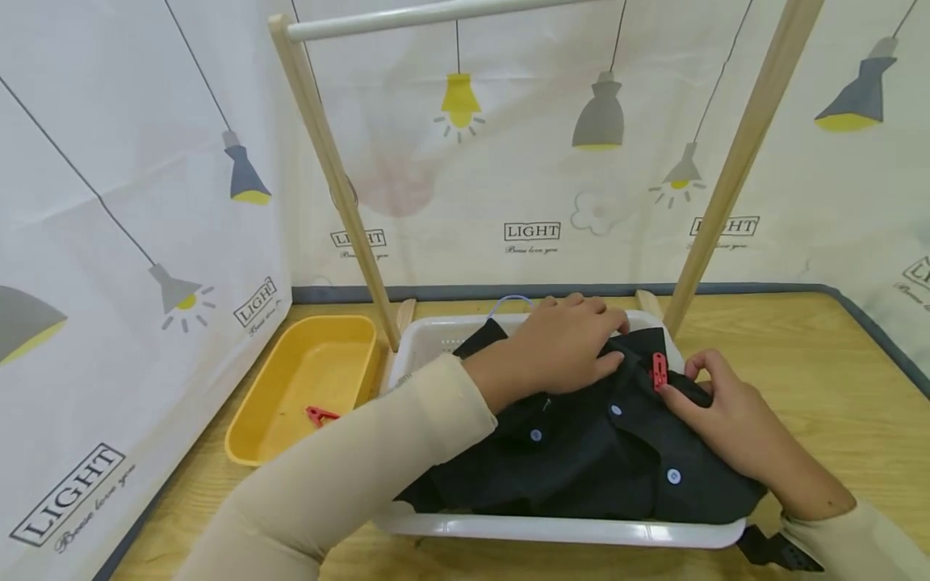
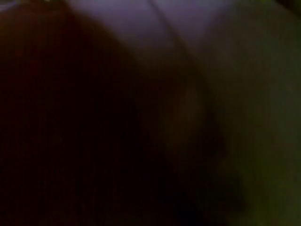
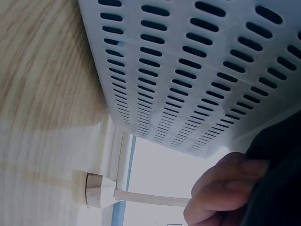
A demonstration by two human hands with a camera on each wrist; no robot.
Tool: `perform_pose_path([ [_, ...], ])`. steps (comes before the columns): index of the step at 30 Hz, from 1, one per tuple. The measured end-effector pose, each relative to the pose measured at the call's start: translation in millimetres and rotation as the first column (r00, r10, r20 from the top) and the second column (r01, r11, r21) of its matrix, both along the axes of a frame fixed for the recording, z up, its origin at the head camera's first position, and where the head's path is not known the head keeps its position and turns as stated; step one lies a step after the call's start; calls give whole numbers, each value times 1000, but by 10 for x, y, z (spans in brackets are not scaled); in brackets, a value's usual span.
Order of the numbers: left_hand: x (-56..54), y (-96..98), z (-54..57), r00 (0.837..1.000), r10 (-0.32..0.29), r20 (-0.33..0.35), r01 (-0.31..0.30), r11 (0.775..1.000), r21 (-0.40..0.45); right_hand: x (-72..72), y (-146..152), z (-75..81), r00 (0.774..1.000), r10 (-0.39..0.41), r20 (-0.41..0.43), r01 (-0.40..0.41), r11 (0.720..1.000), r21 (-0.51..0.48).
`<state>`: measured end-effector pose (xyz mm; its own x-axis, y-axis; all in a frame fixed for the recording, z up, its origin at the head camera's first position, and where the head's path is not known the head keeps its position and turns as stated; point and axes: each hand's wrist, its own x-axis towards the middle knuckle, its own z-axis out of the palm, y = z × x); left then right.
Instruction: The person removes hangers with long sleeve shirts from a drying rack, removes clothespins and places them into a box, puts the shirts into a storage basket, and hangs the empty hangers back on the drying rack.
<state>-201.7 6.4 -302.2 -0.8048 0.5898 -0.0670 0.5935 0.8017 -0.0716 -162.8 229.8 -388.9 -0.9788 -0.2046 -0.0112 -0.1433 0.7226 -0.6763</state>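
At lower centre, your right hand (image 1: 737,424) is pinching the black button-up shirt (image 1: 581,476) in the white basket (image 1: 567,529), apparently steadying cloth beside the red clothespin (image 1: 659,371), while your left hand (image 1: 555,345) is covering its upper part, grip impossible to tell.

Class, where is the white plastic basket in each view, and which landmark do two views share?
Head: white plastic basket, lower centre, under the black shirt.
Left wrist: too dark to tell.
Right wrist: slotted basket wall, upper right.
Shared by head and right wrist: the right hand.
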Motion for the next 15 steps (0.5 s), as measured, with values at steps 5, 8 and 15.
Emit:
perform_pose_path([
  [5, -39, 154, -27, 999, -16, 45, 17, 1000, -17, -17, 11, -18, 999, 19, -29, -20, 999, -34],
  [8, -71, 223, -68, 998, -22, 55, 23, 1000, -21, -28, 9, -27, 999, 26, -24, -28, 997, -78],
  [15, -161, 344, -217, 991, -6, 136, 9, 1000, -22, -31, 15, -38, 999, 26, -24, -29, 993, -112],
])
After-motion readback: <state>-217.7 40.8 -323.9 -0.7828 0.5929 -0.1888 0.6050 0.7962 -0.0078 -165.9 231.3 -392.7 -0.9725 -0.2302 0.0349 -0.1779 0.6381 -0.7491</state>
